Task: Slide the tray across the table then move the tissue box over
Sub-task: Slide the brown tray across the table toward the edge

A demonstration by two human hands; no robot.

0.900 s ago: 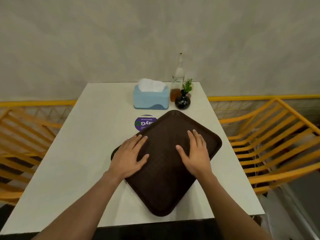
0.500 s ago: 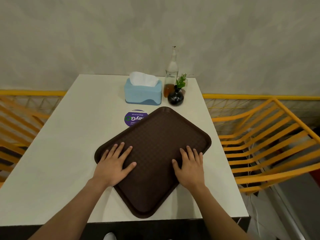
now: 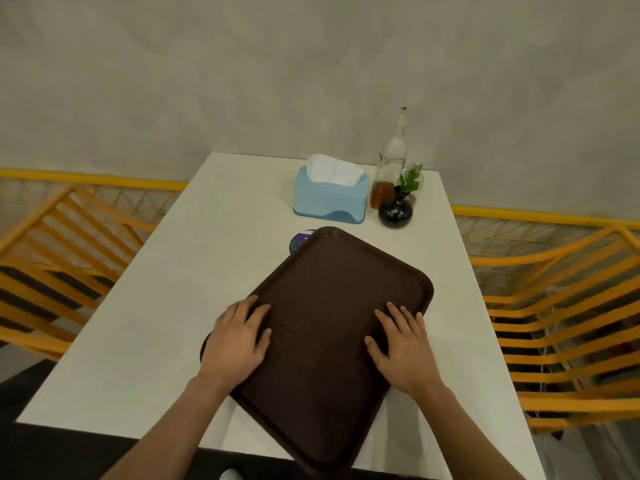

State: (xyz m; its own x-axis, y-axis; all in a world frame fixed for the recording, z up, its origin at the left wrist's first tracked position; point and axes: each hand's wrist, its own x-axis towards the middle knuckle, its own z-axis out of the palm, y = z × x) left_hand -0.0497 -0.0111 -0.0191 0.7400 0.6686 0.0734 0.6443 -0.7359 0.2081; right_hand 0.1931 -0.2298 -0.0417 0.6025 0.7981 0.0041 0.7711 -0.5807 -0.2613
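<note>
A dark brown tray point(image 3: 329, 306) lies at an angle on the white table point(image 3: 156, 323), its near corner hanging past the front edge. My left hand point(image 3: 239, 337) rests flat on the tray's left edge, fingers apart. My right hand point(image 3: 401, 348) presses flat on the tray's right half. A light blue tissue box point(image 3: 330, 197) with white tissue sticking out stands at the far side of the table, a little beyond the tray's far corner.
A glass bottle point(image 3: 389, 174) with brown liquid and a small black vase point(image 3: 396, 211) with a green sprig stand right of the tissue box. A purple sticker point(image 3: 298, 242) is half covered by the tray. Orange chairs point(image 3: 568, 341) flank the table; a wall is behind.
The tray has turned and slid towards the near right, covering most of the purple sticker and overhanging the front edge. Both hands stayed flat on it.
</note>
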